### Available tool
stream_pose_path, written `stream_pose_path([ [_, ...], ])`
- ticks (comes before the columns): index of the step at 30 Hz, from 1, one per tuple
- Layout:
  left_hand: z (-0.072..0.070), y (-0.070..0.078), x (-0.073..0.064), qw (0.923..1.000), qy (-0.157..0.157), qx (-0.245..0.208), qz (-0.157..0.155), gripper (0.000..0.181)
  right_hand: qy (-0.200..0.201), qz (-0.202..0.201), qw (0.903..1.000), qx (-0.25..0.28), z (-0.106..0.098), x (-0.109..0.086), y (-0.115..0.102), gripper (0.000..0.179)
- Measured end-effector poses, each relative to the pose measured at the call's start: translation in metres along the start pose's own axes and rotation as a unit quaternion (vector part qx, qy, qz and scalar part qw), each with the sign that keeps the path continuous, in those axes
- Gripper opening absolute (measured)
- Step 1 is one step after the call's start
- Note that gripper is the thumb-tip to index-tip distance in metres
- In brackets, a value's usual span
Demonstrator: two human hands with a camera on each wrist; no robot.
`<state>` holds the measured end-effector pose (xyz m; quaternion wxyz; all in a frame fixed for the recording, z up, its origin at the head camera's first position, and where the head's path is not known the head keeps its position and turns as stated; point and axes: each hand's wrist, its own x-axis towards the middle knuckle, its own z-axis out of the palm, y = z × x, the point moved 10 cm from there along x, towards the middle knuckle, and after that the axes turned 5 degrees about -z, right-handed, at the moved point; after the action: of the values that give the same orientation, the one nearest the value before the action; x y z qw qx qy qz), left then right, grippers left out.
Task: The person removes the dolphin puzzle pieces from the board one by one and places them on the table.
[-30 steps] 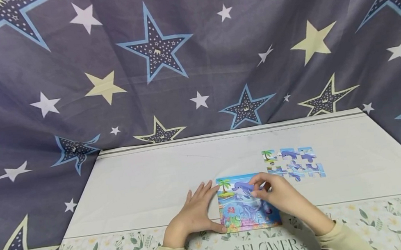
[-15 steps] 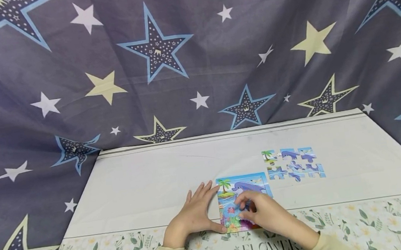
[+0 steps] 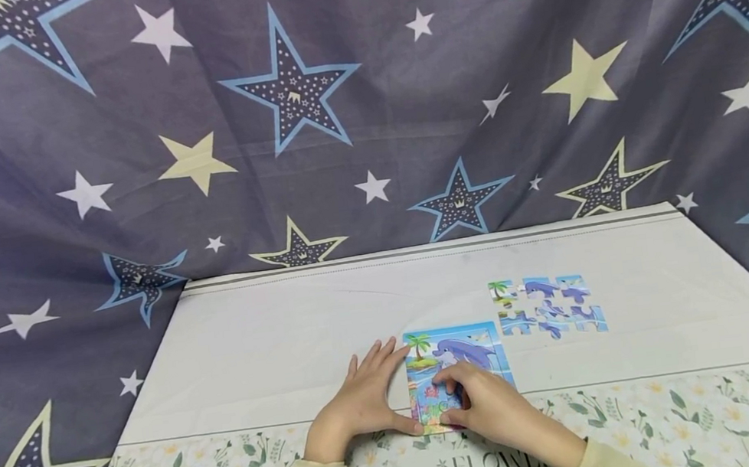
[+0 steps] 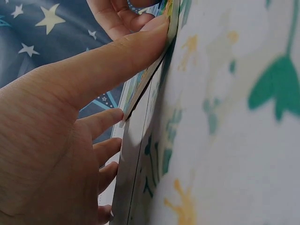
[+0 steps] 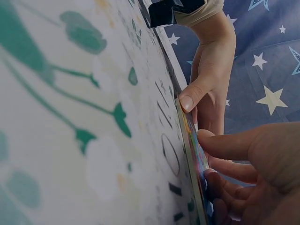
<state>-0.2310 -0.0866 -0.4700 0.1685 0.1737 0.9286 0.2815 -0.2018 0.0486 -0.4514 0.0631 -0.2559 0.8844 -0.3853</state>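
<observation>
A flat dolphin puzzle board (image 3: 451,330) lies near the front of the table, its picture showing a palm tree, a dolphin and a coral seabed. My left hand (image 3: 365,396) rests along its left side, fingers spread and straight; the thumb touches the lower left corner. Over the lower part of the board is my right hand (image 3: 494,401), its curled thumb and fingers touching the surface, also seen in the right wrist view. Whether a piece sits between those fingertips is hidden. Several puzzle pieces (image 3: 539,288) lie in two rows beyond the board's right side.
The white table top (image 3: 277,352) carries a floral mat (image 3: 679,414) printed with "FLOWER" along its front. A star-patterned curtain (image 3: 361,112) hangs behind and at both sides.
My right hand has moved from the board's upper right down and left to its lower part, with only a slight shift in the last half second. The left hand and loose pieces stay put.
</observation>
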Motion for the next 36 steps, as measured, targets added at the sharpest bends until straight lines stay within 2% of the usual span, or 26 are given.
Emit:
stream_pose_path([
  [7, -0.0012, 0.0004, 0.0019, 1.0000, 0.002, 0.002, 0.001, 0.115, 0.007, -0.018, 0.9990, -0.040, -0.0006, 0.0022, -0.0021, 0.044],
  [13, -0.0003, 0.0017, 0.0016, 1.0000, 0.000, -0.002, 0.002, 0.115, -0.004, -0.017, 0.9970, -0.075, 0.0017, 0.0023, -0.0028, 0.049],
  [20, 0.0012, -0.0008, 0.0024, 1.0000, 0.000, 0.000, 0.001, 0.115, -0.017, -0.017, 0.9972, -0.071, 0.0051, 0.0024, -0.0033, 0.049],
  [36, 0.0000, 0.0005, 0.0010, 1.0000, -0.003, -0.001, -0.001, 0.114, -0.007, -0.013, 0.9987, -0.049, 0.0056, 0.0008, -0.0015, 0.050],
])
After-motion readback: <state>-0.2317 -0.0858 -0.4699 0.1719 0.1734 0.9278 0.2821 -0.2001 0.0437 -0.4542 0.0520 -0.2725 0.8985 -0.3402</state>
